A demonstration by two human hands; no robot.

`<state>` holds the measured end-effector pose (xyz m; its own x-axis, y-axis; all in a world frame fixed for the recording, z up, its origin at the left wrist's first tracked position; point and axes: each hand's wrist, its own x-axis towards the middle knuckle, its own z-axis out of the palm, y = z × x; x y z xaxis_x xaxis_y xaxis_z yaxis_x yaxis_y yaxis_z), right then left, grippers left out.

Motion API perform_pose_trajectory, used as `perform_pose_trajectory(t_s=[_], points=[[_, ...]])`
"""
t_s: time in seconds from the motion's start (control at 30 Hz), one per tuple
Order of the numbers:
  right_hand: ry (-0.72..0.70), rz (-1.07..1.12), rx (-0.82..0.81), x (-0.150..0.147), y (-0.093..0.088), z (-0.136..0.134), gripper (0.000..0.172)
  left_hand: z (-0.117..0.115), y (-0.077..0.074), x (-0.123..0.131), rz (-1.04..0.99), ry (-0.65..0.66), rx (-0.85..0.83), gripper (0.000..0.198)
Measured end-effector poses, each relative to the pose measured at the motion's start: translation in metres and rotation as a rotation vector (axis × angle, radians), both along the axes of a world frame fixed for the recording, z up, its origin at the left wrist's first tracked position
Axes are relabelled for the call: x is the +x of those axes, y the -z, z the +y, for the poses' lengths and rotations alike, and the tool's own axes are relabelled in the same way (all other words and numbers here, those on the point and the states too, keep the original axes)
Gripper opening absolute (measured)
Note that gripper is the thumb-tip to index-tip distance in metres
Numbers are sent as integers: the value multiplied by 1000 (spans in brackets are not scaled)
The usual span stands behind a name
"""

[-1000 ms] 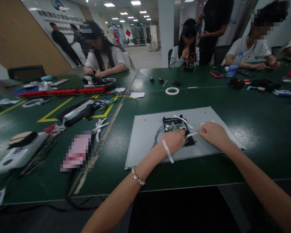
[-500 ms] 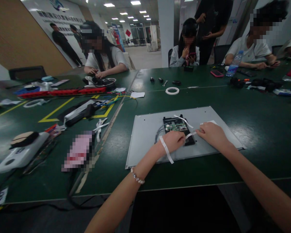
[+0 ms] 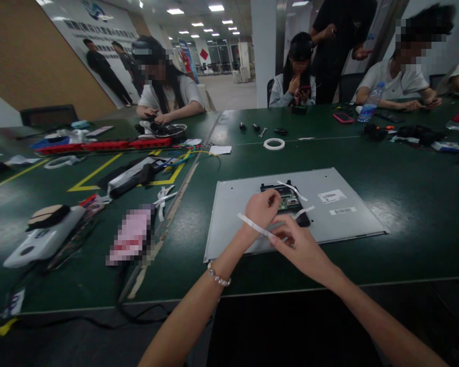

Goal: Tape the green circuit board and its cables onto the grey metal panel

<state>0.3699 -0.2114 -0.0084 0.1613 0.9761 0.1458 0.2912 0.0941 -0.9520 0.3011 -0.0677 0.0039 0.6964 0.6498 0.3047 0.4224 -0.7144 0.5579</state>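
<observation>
A grey metal panel (image 3: pixel 229 204) lies on the table, bearing a black holder with a green circuit board (image 3: pixel 288 203). Over that board's left side, my left hand (image 3: pixel 260 209) is loosely curled; whether anything is inside its fingers is hidden. One strip of white tape (image 3: pixel 250 224) runs across the back of my left wrist. My right hand (image 3: pixel 298 247) pinches the lower right end of this strip. Two more tape strips sit on the holder: one at its upper edge (image 3: pixel 292 190), another at its lower right (image 3: pixel 304 212).
Beyond the panel lies a tape roll (image 3: pixel 274 144), with a small wrench (image 3: pixel 262 132) behind it. Left of the panel are a pink pixelated item (image 3: pixel 132 234), a white device (image 3: pixel 46 234) and tape scraps (image 3: pixel 163 201). Several people are around the table's far side; a bottle (image 3: pixel 371 104) stands there.
My right hand has moved left and nearer, from the tape at the holder's lower right to the strip on my left wrist. That holder strip remains stuck. The panel's labels are now uncovered.
</observation>
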Motion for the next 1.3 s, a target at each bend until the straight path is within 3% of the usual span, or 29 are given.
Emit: perform_pose_trajectory(t_s=[0.17,0.37,0.5,0.63,0.73,0.87,1.07,1.17,1.3], points=[[57,245,23,-8,10,6,23,2,0,-4,106,-87,100,21],[98,353,91,1,5,-3,10,20,-3,-15,219,-182,168,18],[240,384,114,20,3,1,20,37,-3,-35,206,-83,84,25],[273,293,131,42,3,15,30,42,2,-55,288,22,16,46],[240,156,160,50,1,28,33,41,8,-63,291,59,39,38],[228,-39,192,52,-3,44,23,41,12,-63,264,56,31,26],[226,-351,328,54,-8,63,20,44,12,-62,238,18,7,23],[298,-374,433,51,-11,71,19,47,15,-63,218,15,12,25],[281,-366,528,44,-15,81,19,49,18,-64,193,28,21,26]])
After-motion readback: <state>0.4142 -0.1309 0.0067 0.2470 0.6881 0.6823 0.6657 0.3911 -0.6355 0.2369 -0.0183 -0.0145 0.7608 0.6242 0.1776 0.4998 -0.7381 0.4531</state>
